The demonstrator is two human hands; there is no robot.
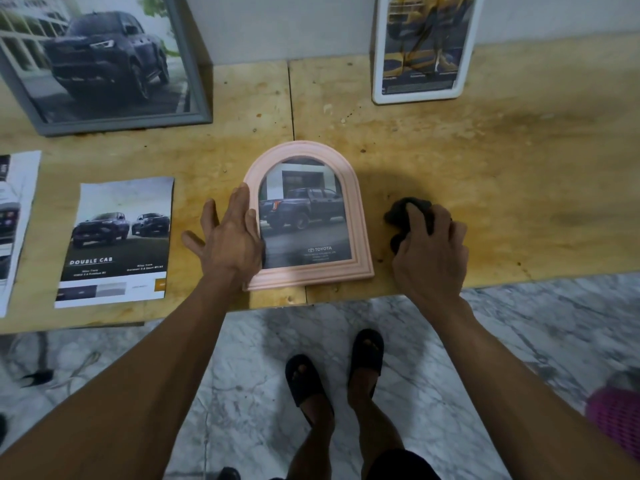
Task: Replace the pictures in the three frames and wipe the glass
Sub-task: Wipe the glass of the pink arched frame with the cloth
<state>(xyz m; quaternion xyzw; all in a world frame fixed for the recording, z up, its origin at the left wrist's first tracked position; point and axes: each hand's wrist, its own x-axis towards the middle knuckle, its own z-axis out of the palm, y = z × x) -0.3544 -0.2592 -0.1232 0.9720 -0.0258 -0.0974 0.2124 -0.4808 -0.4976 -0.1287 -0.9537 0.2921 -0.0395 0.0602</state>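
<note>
A pink arched frame [356,216] lies flat near the front edge of the wooden table [502,188], with a dark pickup picture behind its glass. My left hand [230,235] rests open on the frame's left side, fingers spread. To the right of the frame, my right hand [427,252] is closed on a dark cloth [403,211] that sits on the table, apart from the frame. A grey frame [199,81] with a dark truck picture leans against the wall at the back left. A white frame [465,57] with a yellow picture leans at the back right.
A loose car picture [117,244] marked "Double Cab" lies left of my left hand, and another sheet [14,230] lies at the far left edge. Below the table are a marble floor, my sandalled feet [332,368] and a pink basket [616,417] at the right.
</note>
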